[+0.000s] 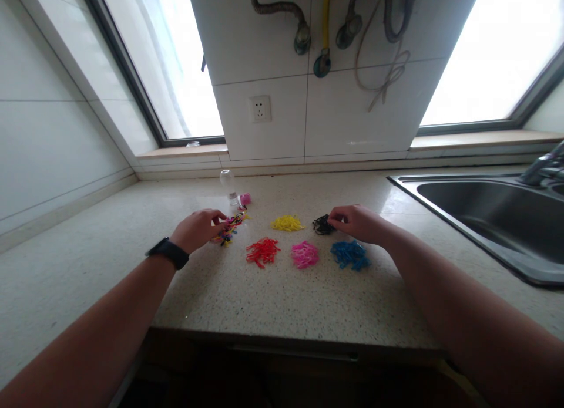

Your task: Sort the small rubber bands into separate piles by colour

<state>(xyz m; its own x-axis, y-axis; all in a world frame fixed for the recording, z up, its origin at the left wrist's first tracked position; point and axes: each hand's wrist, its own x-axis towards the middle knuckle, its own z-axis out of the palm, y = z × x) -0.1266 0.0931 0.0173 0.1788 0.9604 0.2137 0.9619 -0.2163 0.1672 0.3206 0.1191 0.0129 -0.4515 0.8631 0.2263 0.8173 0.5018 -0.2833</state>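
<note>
My left hand (pixel 201 229), with a dark watch (pixel 168 253) on its wrist, bends its thumb and fingers into a mixed-colour pile of small rubber bands (pixel 229 231). At the black pile of rubber bands (pixel 323 225), my right hand (pixel 356 222) has its fingertips pinched together; what they hold is too small to make out. Sorted piles lie between and in front of the hands: yellow rubber bands (pixel 287 222), red rubber bands (pixel 262 252), pink rubber bands (pixel 304 255) and blue rubber bands (pixel 350 255).
Behind the mixed pile stands a clear bottle (pixel 228 185), with a pink object (pixel 245 199) beside it. A steel sink (pixel 440 220) is set into the speckled counter (pixel 273 308) on the right. Hoses and a socket (pixel 260 109) are on the tiled wall.
</note>
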